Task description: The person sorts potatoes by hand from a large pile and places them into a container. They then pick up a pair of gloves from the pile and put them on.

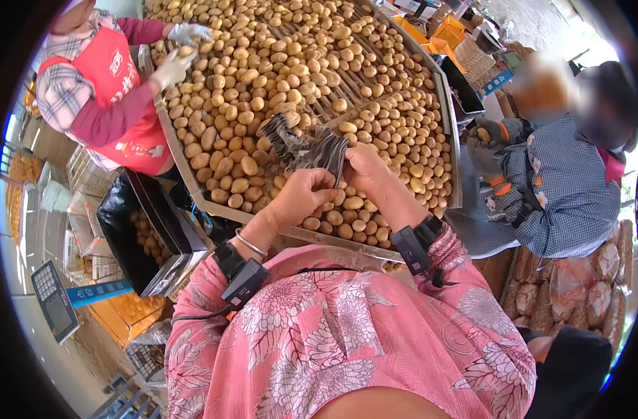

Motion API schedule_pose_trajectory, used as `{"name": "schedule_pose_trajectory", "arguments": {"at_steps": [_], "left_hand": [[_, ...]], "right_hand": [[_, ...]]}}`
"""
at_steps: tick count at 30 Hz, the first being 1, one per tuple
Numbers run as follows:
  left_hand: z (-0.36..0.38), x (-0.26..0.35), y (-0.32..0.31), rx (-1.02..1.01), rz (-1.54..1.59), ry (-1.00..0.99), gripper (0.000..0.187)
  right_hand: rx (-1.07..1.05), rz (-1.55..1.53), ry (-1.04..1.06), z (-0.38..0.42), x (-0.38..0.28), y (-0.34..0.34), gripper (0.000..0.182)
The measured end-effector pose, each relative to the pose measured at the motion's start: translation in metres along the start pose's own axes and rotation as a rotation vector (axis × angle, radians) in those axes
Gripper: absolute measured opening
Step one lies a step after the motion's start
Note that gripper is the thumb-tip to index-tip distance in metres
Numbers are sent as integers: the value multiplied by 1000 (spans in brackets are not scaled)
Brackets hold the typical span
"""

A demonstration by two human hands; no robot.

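Note:
Between my two hands hangs a limp, dark grey striped cloth glove, crumpled and drooping away from me over the potatoes. My left hand pinches its near edge between thumb and fingers. My right hand grips the cuff-like right side, its fingers partly hidden behind the fabric. Both hands are bare, close together above the near part of a sorting table heaped with potatoes. A silver bangle circles my left wrist, and a black strapped device sits on each forearm.
Across on the left, a person in a red apron handles potatoes with gloved hands. On the right, a person in a blue checked garment wears grey-orange gloves. A black-lined crate and a scale stand left; filled sacks lie right.

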State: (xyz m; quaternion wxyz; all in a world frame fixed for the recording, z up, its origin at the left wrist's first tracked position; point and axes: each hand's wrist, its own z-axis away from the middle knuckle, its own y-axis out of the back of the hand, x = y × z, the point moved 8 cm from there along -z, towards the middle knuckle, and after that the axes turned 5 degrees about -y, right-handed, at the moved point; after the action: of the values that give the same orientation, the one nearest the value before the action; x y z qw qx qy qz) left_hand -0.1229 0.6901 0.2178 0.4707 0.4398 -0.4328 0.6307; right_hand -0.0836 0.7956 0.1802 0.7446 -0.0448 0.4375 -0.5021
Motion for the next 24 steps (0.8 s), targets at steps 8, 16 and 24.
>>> {"name": "schedule_pose_trajectory", "arguments": {"at_steps": [8, 16, 24], "left_hand": [[-3, 16, -23, -77, -5, -71, 6], [-15, 13, -4, 12, -85, -109, 15], [-23, 50, 32, 409, -617, -308, 22]], "right_hand": [[-233, 940, 681, 32, -22, -32, 16], [141, 410, 250, -13, 2, 10, 24], [302, 1284, 554, -2, -20, -7, 20]]}}
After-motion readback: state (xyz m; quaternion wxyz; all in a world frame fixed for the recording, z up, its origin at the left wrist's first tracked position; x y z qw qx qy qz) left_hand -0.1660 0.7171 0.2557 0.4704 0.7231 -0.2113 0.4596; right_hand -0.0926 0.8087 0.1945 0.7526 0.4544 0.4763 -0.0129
